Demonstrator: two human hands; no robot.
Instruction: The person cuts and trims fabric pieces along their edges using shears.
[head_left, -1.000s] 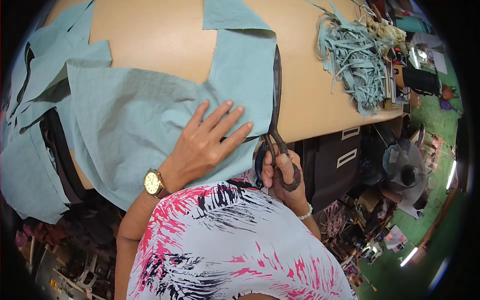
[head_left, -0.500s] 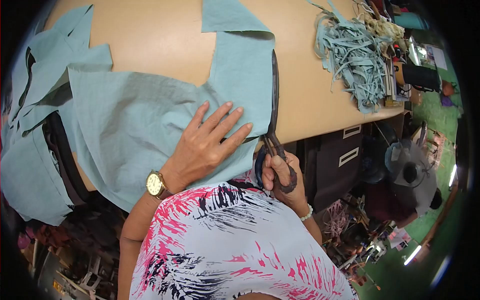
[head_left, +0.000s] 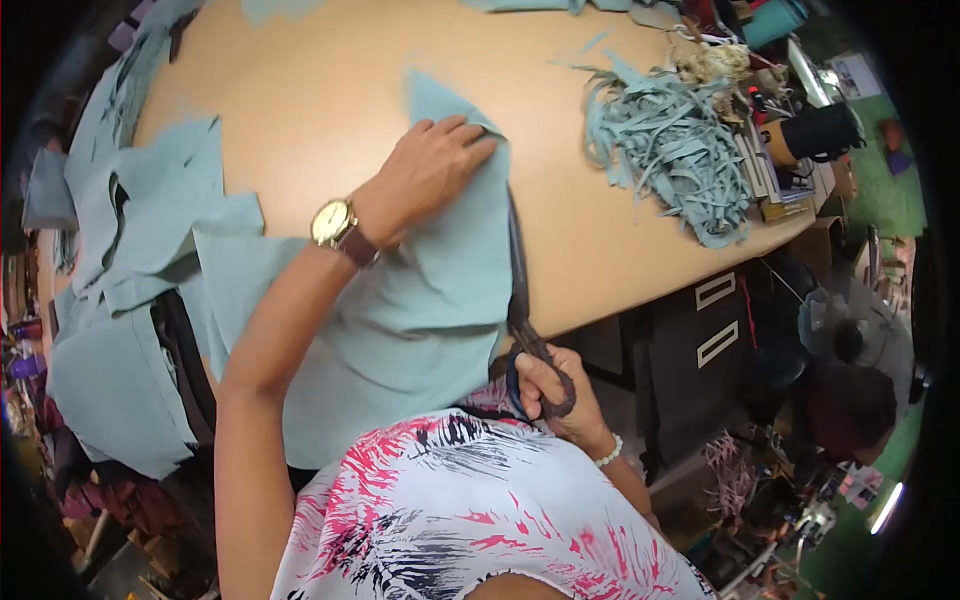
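Note:
Pale blue-green fabric (head_left: 430, 300) lies over the table's near side and hangs down toward my body. My left hand (head_left: 425, 175), with a watch (head_left: 333, 222) at its wrist, lies near the fabric's upper corner. Its fingers are curled in on the cloth. In my right hand (head_left: 570, 405) are the handles of large dark scissors (head_left: 520, 300). Their long blade runs along the right edge of the fabric, partly beneath it. A beaded bracelet (head_left: 610, 452) circles my right wrist.
A heap of narrow fabric strips (head_left: 670, 150) sits at the table's (head_left: 580, 250) right side, beside books and tools. More fabric pieces (head_left: 150, 220) lie at the left. Dark drawers (head_left: 700, 350) stand below the right edge.
My left hand has moved up from the middle of the fabric to its upper corner, its fingers now curled. The upper flap has shifted. The scissors stay in my right hand, and the view has shifted.

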